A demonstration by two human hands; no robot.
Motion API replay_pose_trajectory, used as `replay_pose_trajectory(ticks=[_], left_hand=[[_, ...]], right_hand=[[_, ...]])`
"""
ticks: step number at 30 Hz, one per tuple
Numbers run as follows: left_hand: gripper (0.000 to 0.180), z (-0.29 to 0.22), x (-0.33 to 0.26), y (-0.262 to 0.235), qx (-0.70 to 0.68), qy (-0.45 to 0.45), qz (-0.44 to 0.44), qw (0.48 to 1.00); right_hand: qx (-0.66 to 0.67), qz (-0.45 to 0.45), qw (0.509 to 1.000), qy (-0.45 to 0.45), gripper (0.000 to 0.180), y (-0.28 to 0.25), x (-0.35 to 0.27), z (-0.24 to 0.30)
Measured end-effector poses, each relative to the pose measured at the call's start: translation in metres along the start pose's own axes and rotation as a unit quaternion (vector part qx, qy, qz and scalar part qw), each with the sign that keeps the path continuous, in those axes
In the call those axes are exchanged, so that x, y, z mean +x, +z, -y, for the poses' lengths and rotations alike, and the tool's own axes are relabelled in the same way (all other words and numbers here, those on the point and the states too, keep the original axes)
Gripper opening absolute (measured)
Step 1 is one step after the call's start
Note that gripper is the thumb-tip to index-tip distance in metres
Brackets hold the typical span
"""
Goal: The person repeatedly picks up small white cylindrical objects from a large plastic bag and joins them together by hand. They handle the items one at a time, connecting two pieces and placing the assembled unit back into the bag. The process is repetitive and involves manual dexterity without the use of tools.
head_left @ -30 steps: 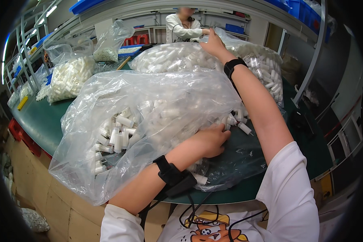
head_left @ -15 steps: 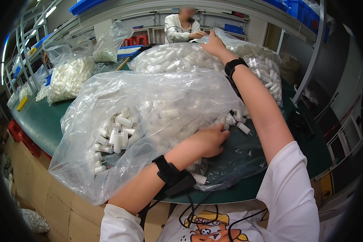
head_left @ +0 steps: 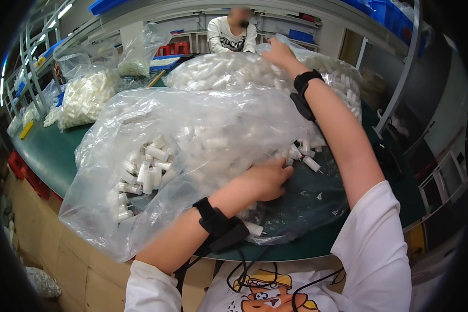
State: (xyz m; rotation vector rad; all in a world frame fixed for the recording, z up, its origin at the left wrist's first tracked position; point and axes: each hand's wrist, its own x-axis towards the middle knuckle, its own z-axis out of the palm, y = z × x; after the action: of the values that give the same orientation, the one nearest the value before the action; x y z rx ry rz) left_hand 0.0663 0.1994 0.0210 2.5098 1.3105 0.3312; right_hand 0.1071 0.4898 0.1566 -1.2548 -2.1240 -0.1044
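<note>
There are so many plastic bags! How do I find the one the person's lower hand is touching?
Start at the green table and find the biggest clear bag, the one nearest the person. Their left hand presses on it, with small white tubes heaped inside. The other bags behind are stuffed full, but this one is loose, crumpled and only partly filled.

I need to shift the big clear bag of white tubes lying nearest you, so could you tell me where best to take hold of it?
Take the big clear bag by the loose, crumpled film at its open end, next to the left hand, coming from the near right. The film gathers easily there for a firm grip, whereas the left end bulges with white tubes and would likely slip.
</note>
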Motion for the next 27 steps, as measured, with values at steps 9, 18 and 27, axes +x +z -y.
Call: replay_pose_trajectory(ticks=[9, 18, 27], left_hand=[[0.032, 0.000, 0.005, -0.003, -0.004, 0.004, 0.030, 1.000], [0.031, 0.000, 0.001, -0.006, -0.002, -0.001, 0.044, 0.999], [0.030, 0.004, 0.001, -0.002, 0.006, 0.010, 0.029, 1.000]], right_hand=[[0.002, 0.369, 0.924, -0.100, 0.010, -0.179, -0.061, -0.007], [0.031, 0.601, 0.798, -0.035, 0.009, -0.209, -0.121, -0.013], [0.335, 0.303, 0.886, -0.108, 0.026, -0.176, -0.090, -0.030]])
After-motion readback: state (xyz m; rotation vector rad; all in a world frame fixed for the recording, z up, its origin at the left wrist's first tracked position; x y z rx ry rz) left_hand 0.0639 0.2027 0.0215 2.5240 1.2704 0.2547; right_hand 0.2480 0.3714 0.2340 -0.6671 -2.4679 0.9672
